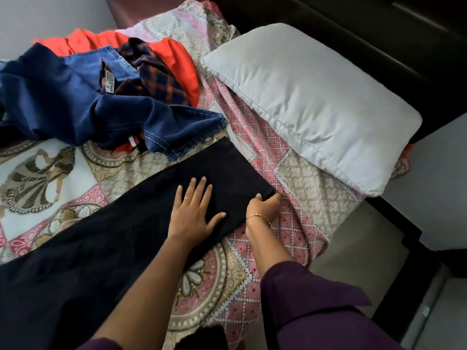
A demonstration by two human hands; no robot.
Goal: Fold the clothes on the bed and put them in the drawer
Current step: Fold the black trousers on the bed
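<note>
I'm early in the job. My left hand (193,213) lies flat, fingers spread, on the black trousers (121,231) stretched across the bed (298,173), while my right hand (264,207) pinches their end corner. The jeans (75,107), checked shirt (154,72) and orange garment (177,59) wait in a heap, unfolded. No drawer is in sight.

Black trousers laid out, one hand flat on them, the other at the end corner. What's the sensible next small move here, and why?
Probably lift the pinched corner and fold that end back over the trousers. The left hand lies flat on the cloth, pinning it, while the right hand pinches the end corner. The trousers lie long and flat on the bed, so a fold seems due. Jeans wait unfolded behind.
</note>
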